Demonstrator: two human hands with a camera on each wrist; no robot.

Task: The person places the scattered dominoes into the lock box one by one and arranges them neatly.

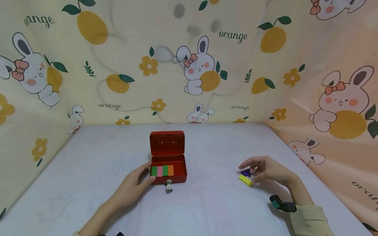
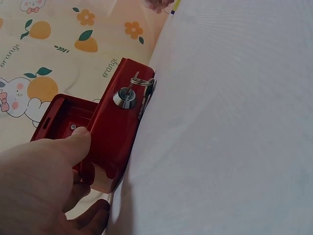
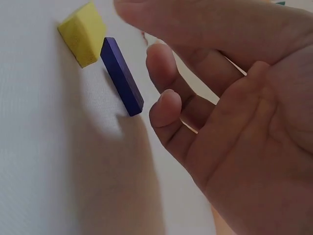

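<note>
Beige sleeve (image 1: 310, 221) closest; pickup's prob being lined up, right grip (image 1: 269, 170) held apart beside yellow block (image 1: 245, 180) and purple block (image 1: 245, 172), pinch needed next; red box (image 1: 179, 179) is clamped by left grip (image 1: 136, 182).

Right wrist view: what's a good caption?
Right hand near a yellow block and a purple block on a white surface.

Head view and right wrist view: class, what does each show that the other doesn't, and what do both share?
Only the head view shows the red box, the row of coloured blocks inside, the keys and the left hand. Only the right wrist view shows the palm of the right hand. Both share that hand, the yellow block, purple block and white table.
</note>
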